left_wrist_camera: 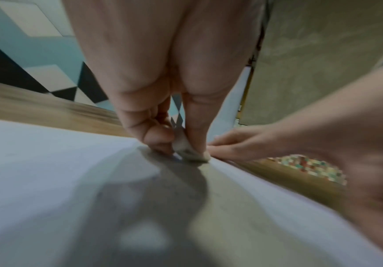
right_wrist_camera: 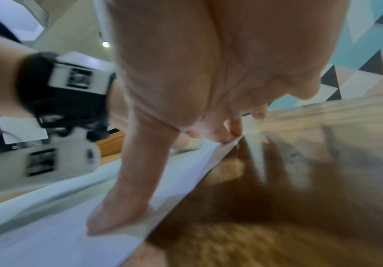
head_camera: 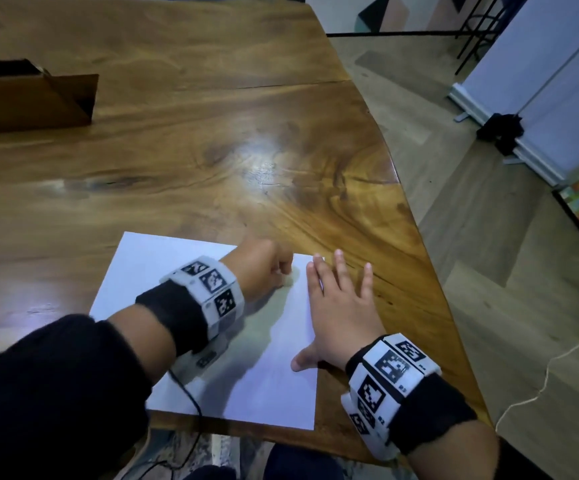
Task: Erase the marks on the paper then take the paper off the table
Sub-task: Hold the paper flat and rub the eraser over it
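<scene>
Currently the paper [head_camera: 246, 375] lies flat at the near right of the desk [head_camera: 211, 150], its near edge at the desk's near edge and its right edge close to the desk's right rim. The left hand [head_camera: 263, 268] forms a pinching grip on a small white eraser [left_wrist_camera: 191, 153], whose worn tip is pressed to the sheet near its far right corner. The right hand [head_camera: 340, 306] lies spread with straight fingers, the thumb on the paper and the outer fingers reaching past the right edge onto the wood. Principal risk: the sheet may crease or tear near that corner if eraser strokes run toward the unsupported edge, since only the right margin is pinned. A second risk is slip; the right hand bears only partly on the paper, so a firm stroke could rotate the sheet or push it off the near edge. No marks can be made out in any view, so remaining erasing work cannot be judged. Surroundings: a brown cardboard box [head_camera: 31, 98] stands at the far left, well apart from the work area, and a thin black cable [head_camera: 191, 400] trails from the left wrist band across the near left of the sheet. The cable could snag the paper on removal. Nothing else obstructs lifting the sheet.
</scene>
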The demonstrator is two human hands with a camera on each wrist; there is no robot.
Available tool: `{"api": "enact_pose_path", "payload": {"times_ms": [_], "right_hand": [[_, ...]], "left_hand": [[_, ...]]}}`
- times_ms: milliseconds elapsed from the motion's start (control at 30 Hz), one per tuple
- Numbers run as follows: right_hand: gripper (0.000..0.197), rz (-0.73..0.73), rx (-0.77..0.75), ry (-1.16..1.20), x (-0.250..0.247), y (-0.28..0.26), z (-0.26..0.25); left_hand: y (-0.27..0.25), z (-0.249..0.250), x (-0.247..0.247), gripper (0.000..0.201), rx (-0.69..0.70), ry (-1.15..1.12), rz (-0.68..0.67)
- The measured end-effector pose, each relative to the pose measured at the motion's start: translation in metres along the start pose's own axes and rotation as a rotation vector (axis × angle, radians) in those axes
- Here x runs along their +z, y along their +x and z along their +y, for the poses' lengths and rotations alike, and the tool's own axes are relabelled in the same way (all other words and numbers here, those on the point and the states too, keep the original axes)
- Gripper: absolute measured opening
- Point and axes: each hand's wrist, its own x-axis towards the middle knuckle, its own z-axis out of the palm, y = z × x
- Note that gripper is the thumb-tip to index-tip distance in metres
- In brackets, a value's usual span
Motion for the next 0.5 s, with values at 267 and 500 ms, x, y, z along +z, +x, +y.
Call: {"api": "enact_pose_path", "payload": {"times_ms": [267, 500], "right_hand": [[0.141, 0.013, -0.032, 0.057, 0.003, 0.001, 0.004], [0.137, -0.004, -0.052, 0.06, 0.003, -0.001, 0.005]], "left_hand": [[-0.05, -0.005, 0.022, 0.008, 0.031, 0.01, -0.015], [-0.017, -0.021, -0.009, 0.012, -0.124, -0.044, 0.091]]}}
